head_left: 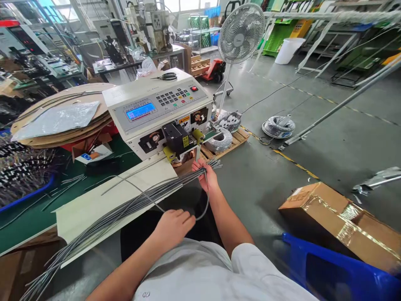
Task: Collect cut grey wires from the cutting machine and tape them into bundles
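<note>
- Bundle of grey cables (125, 207) slants across a cream sheet (81, 213) at the near edge of the green desk (25, 234), its left end hanging past the sheet.
- Right hand (205, 173) grips the bundle near its right end; left hand (175, 223) is curled over one loose cable (207, 200) that loops up to the right hand.
- Wire-processing machine (169, 106) with a lit blue display stands behind the sheet, black-handled scissors (171, 75) on top.
- Grey floor (257, 96) carries a wooden pallet (237, 143) with wire coils (221, 146), a pedestal fan (241, 35), and a taped cardboard box (344, 221).
</note>
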Available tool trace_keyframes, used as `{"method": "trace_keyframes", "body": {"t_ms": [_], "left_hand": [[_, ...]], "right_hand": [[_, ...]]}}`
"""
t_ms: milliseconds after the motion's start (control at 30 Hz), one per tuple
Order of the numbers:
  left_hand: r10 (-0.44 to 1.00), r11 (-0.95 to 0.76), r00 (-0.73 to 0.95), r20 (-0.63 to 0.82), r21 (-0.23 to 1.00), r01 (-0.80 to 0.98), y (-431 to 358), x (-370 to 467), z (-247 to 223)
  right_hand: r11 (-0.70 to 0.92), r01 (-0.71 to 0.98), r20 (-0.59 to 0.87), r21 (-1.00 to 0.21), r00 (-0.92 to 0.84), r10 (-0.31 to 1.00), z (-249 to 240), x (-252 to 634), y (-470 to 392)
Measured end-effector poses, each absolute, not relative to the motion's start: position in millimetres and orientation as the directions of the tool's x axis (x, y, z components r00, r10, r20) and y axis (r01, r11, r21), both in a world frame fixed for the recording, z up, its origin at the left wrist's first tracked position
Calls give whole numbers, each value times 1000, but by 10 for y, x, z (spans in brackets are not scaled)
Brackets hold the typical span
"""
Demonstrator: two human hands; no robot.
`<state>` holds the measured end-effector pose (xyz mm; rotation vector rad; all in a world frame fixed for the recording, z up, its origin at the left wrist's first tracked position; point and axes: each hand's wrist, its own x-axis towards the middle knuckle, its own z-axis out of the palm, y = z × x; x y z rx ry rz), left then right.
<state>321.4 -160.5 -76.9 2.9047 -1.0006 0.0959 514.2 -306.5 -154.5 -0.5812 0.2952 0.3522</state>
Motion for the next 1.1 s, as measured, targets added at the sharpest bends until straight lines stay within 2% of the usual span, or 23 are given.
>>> {"method": "trace_keyframes", "body": {"t_ms": [100,300,400,467,600,700,800,867,1000,1100], "left_hand": [[-564,-817,817,116,68,-573,-1760,3115,-739],[-136,-985,963,235,70,-156,-1718,3307,-664],[60,-998,971,233,48,50,-1591,3310,-638],[126,-992,969,211,26,124,-1547,3321,-665],[106,-994,981,164,-7,108,-1588,3433,-737],[52,-998,988,146,-35,57,-1606,3519,-740],[-4,-998,993,120,-55,2,-1578,3569,-762],[-46,-998,991,125,-53,-40,-1583,3564,-801],[-174,-985,965,197,-35,-170,-1642,3494,-744],[-253,-966,925,284,-21,-258,-1564,3592,-340]], "right_hand": [[785,-410,-395,-464,889,231,-1600,5153,-3059],[829,-468,-429,-305,845,319,-1640,5156,-3055],[860,-442,-431,-253,848,309,-1643,5130,-3046],[871,-435,-434,-230,846,308,-1644,5116,-3038],[906,-394,-464,-156,839,285,-1621,5098,-3012],[947,-295,-505,-125,841,196,-1591,5091,-2956],[967,-187,-518,-174,852,71,-1579,5102,-2875],[958,-175,-516,-229,856,33,-1576,5092,-2839],[915,-239,-465,-325,883,65,-1553,5043,-2852],[896,-262,-430,-357,898,91,-1537,5111,-2882]]}}
